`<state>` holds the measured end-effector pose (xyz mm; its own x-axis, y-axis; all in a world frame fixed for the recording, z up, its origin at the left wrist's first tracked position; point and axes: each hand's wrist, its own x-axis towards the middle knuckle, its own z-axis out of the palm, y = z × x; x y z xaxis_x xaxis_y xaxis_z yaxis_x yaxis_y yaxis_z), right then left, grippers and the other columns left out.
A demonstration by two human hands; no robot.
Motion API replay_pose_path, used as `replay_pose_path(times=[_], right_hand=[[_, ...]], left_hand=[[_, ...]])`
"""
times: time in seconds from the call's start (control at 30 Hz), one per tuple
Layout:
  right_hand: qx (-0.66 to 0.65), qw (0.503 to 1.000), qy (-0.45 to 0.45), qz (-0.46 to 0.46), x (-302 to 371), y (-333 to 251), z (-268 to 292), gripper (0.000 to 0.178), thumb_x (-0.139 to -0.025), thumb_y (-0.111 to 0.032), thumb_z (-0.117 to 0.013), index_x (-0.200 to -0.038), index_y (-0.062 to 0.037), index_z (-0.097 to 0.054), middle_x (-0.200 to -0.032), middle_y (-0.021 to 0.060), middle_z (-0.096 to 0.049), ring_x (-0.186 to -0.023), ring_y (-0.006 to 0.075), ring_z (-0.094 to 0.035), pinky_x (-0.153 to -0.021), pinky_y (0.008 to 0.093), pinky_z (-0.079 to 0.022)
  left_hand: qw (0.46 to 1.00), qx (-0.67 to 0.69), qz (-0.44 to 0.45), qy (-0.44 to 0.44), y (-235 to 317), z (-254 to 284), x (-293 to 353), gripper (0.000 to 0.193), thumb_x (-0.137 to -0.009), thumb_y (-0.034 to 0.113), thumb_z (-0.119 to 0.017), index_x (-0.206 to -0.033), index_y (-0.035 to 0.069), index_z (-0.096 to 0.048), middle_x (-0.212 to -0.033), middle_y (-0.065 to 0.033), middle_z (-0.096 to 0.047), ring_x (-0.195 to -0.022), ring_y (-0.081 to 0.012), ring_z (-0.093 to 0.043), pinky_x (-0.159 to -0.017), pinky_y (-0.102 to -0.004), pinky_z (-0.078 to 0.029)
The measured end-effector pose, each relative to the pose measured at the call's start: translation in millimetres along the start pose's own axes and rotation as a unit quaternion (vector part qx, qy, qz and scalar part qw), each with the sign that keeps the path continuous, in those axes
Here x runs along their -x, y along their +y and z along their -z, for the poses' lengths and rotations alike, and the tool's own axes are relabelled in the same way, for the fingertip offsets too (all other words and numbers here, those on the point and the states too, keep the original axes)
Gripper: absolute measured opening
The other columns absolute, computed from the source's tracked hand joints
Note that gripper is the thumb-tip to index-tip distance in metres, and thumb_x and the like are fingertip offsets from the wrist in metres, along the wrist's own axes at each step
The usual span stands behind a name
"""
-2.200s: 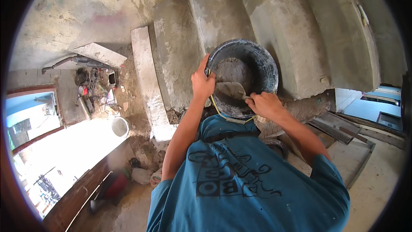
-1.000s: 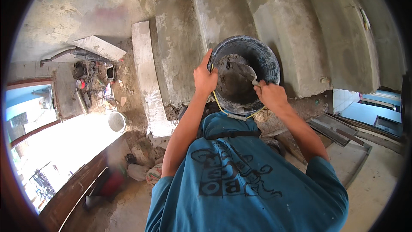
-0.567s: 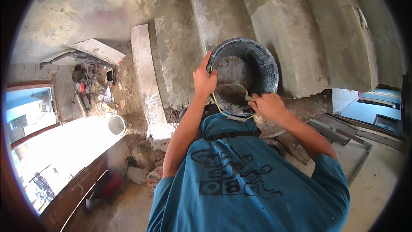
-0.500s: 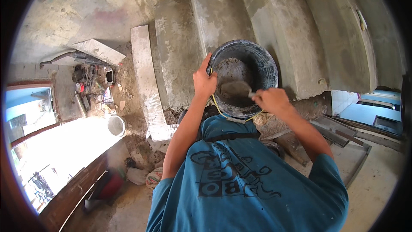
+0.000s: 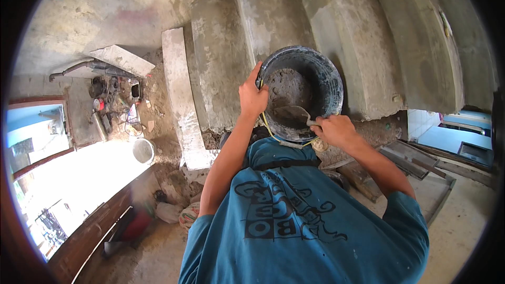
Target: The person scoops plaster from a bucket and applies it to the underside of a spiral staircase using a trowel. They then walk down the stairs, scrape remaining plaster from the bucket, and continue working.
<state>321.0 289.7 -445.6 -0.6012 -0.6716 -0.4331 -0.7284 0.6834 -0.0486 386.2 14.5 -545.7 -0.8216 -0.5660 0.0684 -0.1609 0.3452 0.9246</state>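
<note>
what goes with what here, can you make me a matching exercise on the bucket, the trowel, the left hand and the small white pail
Things:
1. bucket
2. trowel
3. left hand
4. small white pail

Places or states:
A. gripping the bucket's rim on the left side
B. standing on the ground far off to the left, near the rubble
C. blade down inside the bucket, in the grey mortar, held by the right hand
D. dark and round, held up in front of the concrete steps, mortar inside

Pairs: 1-D, 2-C, 3-A, 4-B
</note>
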Motion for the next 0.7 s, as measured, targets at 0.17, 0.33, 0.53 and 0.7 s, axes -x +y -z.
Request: replay_pose_path(times=[0.17, 0.33, 0.53, 0.7], right_hand=[[0.033, 0.995, 0.080, -0.042, -1, -5, 2, 0.040, -0.101, -0.045, -0.061, -0.101, -0.0066, -0.072, -0.069, 0.0180, -0.070, -0.063, 0.0391, -0.072, -0.060, 0.0524, -0.058], [0.040, 0.996, -0.046, 0.064, -1, -10, 5, 0.044, -0.104, -0.043, -0.058, -0.096, -0.0013, -0.069, -0.066, 0.0158, -0.069, -0.061, 0.0352, -0.072, -0.056, 0.0467, -0.058], [0.077, 0.995, 0.053, -0.022, 1, -7, 11, 0.040, -0.100, -0.042, -0.063, -0.098, -0.0033, -0.072, -0.070, 0.0157, -0.071, -0.066, 0.0339, -0.074, -0.062, 0.0473, -0.060], [0.078, 0.995, 0.066, -0.010, 6, -4, 17, 0.039, -0.101, -0.041, -0.062, -0.100, -0.0035, -0.072, -0.071, 0.0149, -0.071, -0.066, 0.0338, -0.074, -0.060, 0.0461, -0.059]], left_hand=[[0.998, 0.008, 0.059, -0.022, 2, 0, 3, 0.075, -0.080, 0.003, -0.066, -0.153, 0.018, -0.056, -0.096, -0.0283, -0.074, -0.083, -0.0450, -0.073, -0.086, -0.0508, -0.056], [0.999, -0.010, -0.027, 0.018, 3, -1, -1, 0.076, -0.079, 0.003, -0.066, -0.153, 0.018, -0.056, -0.092, -0.0283, -0.073, -0.078, -0.0442, -0.072, -0.083, -0.0504, -0.056], [0.998, 0.008, 0.052, -0.021, 2, 0, 3, 0.076, -0.079, 0.002, -0.066, -0.152, 0.018, -0.056, -0.097, -0.0280, -0.074, -0.082, -0.0450, -0.072, -0.085, -0.0505, -0.056], [1.000, -0.002, 0.023, -0.007, 3, 0, 2, 0.075, -0.079, 0.002, -0.066, -0.152, 0.017, -0.056, -0.100, -0.0283, -0.074, -0.086, -0.0451, -0.073, -0.087, -0.0495, -0.057]])
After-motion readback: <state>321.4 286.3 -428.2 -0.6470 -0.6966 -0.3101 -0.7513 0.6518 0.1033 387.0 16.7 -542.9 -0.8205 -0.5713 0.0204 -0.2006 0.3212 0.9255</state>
